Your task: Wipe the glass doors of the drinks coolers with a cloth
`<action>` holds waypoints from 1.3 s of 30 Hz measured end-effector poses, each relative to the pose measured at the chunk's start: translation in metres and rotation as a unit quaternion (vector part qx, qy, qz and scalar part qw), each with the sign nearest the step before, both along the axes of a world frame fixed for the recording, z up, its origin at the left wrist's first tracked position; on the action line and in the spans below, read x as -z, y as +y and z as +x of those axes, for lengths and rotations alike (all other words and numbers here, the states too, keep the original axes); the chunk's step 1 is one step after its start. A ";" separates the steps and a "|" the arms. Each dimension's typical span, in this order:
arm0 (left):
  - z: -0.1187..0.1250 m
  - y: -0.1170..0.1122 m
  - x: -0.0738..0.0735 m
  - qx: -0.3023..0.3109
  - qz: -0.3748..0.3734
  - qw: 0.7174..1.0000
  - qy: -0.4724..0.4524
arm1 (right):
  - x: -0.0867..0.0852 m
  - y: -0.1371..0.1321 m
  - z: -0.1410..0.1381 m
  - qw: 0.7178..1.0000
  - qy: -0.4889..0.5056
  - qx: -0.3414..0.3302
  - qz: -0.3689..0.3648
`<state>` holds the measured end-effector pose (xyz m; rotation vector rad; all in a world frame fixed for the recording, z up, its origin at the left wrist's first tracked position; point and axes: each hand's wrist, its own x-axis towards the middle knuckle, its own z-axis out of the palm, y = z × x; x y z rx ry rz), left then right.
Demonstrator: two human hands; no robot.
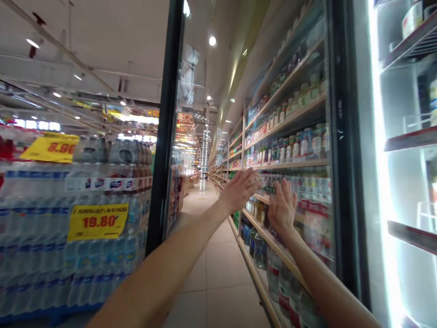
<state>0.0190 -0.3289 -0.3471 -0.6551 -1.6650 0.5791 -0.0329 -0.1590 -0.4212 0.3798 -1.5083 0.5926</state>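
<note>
Both my arms reach forward to a glass fridge door (pixel 307 114) with a black frame. My left hand (pixel 241 189) lies flat against the glass, fingers together and pointing right. My right hand (pixel 282 207) presses its palm on the same pane just to the right, fingers up. Neither hand holds anything. Through the glass I see a long aisle of wooden shelves with bottled drinks (pixel 290 146).
The lit fridge interior (pixel 406 136) with dark shelves stands open at the far right. Stacked packs of bottled water (pixel 68 255) with yellow price signs (pixel 97 221) fill the left. A tiled aisle floor (pixel 218 273) runs ahead between them.
</note>
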 end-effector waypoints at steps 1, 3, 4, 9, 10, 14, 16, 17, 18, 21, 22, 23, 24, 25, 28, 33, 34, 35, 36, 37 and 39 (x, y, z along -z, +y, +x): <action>0.001 -0.002 -0.008 -0.002 0.018 1.000 0.000 | -0.001 0.005 -0.001 1.000 -0.003 0.002 -0.006; 0.004 -0.011 -0.033 -0.008 0.121 0.992 0.016 | -0.001 0.021 -0.005 1.000 -0.014 0.007 -0.020; 0.006 -0.015 -0.045 -0.007 0.191 0.981 0.034 | -0.002 0.029 -0.008 0.999 -0.021 0.010 -0.025; -0.005 0.004 -0.053 0.019 0.200 0.979 0.040 | -0.003 0.064 -0.014 0.998 -0.043 0.028 -0.039; -0.009 0.015 -0.044 0.025 0.136 0.990 0.022 | -0.004 0.068 -0.015 0.998 -0.043 0.030 -0.036; -0.023 0.048 -0.025 0.042 -0.046 0.998 -0.028 | -0.004 0.080 -0.016 0.998 -0.033 0.039 -0.024; -0.026 0.054 -0.040 0.044 0.004 0.999 -0.020 | -0.005 0.089 -0.018 0.998 -0.031 0.048 -0.028; -0.026 0.056 -0.051 0.044 0.057 0.997 -0.008 | -0.005 0.095 -0.018 0.998 -0.034 0.052 -0.032; -0.027 0.059 -0.062 0.046 0.114 0.992 0.008 | -0.005 0.101 -0.019 0.997 -0.037 0.057 -0.036; -0.034 0.076 -0.075 0.051 0.193 0.980 0.028 | -0.006 0.118 -0.022 0.995 -0.043 0.070 -0.052; -0.038 0.086 -0.069 0.053 0.174 0.983 0.021 | -0.006 0.123 -0.022 0.995 -0.042 0.074 -0.057; -0.043 0.098 -0.059 0.057 0.138 0.989 0.007 | -0.006 0.127 -0.022 0.994 -0.041 0.078 -0.062; -0.047 0.110 -0.045 0.063 0.092 0.994 -0.009 | -0.005 0.131 -0.022 0.994 -0.040 0.082 -0.066; -0.052 0.121 -0.029 0.071 0.039 0.996 -0.025 | -0.004 0.134 -0.021 0.993 -0.038 0.084 -0.071; -0.063 0.147 0.001 0.096 -0.095 0.989 -0.059 | -0.001 0.143 -0.020 0.993 -0.031 0.086 -0.077; -0.070 0.155 -0.036 0.103 0.009 0.995 -0.012 | -0.002 0.162 -0.020 0.993 -0.020 0.083 -0.084; -0.070 0.155 -0.043 0.102 0.044 0.994 -0.005 | -0.003 0.165 -0.021 0.993 -0.017 0.084 -0.086; -0.070 0.157 -0.044 0.102 0.059 0.993 -0.007 | -0.003 0.167 -0.021 0.993 -0.014 0.084 -0.087; -0.070 0.159 -0.038 0.102 0.052 0.993 -0.020 | -0.003 0.168 -0.020 0.993 -0.011 0.084 -0.087; -0.069 0.161 -0.026 0.100 0.027 0.994 -0.041 | -0.003 0.168 -0.019 0.992 -0.010 0.085 -0.088; -0.066 0.165 0.015 0.098 -0.055 0.990 -0.091 | -0.002 0.166 -0.017 0.992 -0.011 0.085 -0.092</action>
